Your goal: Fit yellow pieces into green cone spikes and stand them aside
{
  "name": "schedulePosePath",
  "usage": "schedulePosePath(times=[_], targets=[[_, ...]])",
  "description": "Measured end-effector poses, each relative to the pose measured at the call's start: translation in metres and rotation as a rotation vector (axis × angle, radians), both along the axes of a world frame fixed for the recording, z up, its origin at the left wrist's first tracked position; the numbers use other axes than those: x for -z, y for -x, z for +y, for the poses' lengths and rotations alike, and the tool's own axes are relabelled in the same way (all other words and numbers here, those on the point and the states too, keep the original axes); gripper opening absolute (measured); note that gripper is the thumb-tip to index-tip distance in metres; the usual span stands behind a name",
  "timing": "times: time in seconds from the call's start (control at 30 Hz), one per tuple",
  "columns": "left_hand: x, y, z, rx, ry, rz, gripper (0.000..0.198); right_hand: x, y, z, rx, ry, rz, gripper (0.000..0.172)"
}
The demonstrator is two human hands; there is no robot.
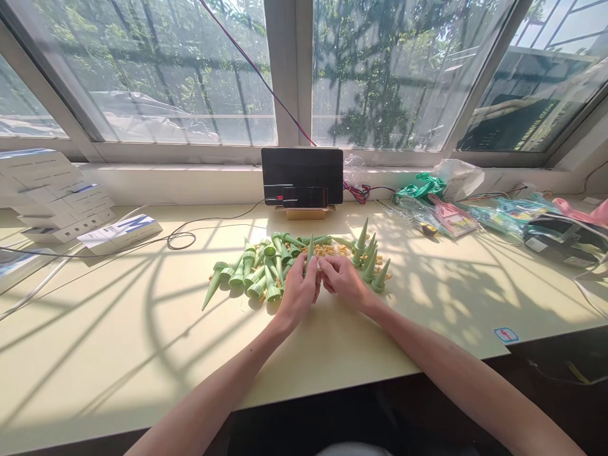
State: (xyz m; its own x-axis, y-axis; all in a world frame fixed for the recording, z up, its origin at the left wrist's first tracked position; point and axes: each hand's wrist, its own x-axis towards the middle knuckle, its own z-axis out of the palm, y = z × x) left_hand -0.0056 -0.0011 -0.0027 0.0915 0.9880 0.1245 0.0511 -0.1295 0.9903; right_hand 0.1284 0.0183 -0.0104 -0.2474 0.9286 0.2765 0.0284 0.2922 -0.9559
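My left hand (300, 288) is closed around a green plastic watering spike (310, 249), its pointed tip upward. My right hand (346, 278) meets it at the lower end, fingers pinched together; what they pinch is hidden, though a little of a pale piece shows between the hands. A heap of green hollow spikes (256, 269) lies to the left, many with their round open ends toward me. Several spikes (368, 256) stand point up on the right. Small yellow plastic pieces (327, 249) are spread behind my hands.
A tablet (302, 168) and a phone (304, 197) lean on a stand at the back. White boxes (52, 193) are stacked on the left, near a loose cable (183, 237). Plastic bags (453, 215) and a black case (565, 239) lie to the right.
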Motion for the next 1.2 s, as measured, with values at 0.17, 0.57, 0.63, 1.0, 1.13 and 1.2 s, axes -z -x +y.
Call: schedulePosePath(times=[0.17,0.57,0.63,1.0,1.13,1.2], targets=[[-0.0004,-0.0001,0.0003,-0.005,-0.009,0.008,0.033,0.0007,0.0004,0.0002,0.007,-0.009,-0.009,0.047],[-0.0007,0.0005,0.0000,-0.015,0.000,0.032,0.031,0.0014,-0.0004,-0.0001,0.062,-0.088,-0.116,0.045],[-0.0004,0.0004,0.0002,-0.015,0.000,0.036,0.031,0.0009,-0.0006,-0.0005,0.067,-0.103,-0.134,0.043],[0.0003,0.0010,-0.0004,-0.022,0.009,0.057,0.033,0.0016,-0.0016,0.0005,0.063,-0.147,-0.150,0.042],[-0.0003,0.0001,-0.0001,-0.025,0.016,0.050,0.034,0.0011,-0.0023,-0.0001,0.056,-0.147,-0.162,0.042],[-0.0002,-0.0001,-0.0002,-0.023,0.016,0.046,0.034,0.0017,-0.0025,0.0001,0.057,-0.157,-0.168,0.042]])
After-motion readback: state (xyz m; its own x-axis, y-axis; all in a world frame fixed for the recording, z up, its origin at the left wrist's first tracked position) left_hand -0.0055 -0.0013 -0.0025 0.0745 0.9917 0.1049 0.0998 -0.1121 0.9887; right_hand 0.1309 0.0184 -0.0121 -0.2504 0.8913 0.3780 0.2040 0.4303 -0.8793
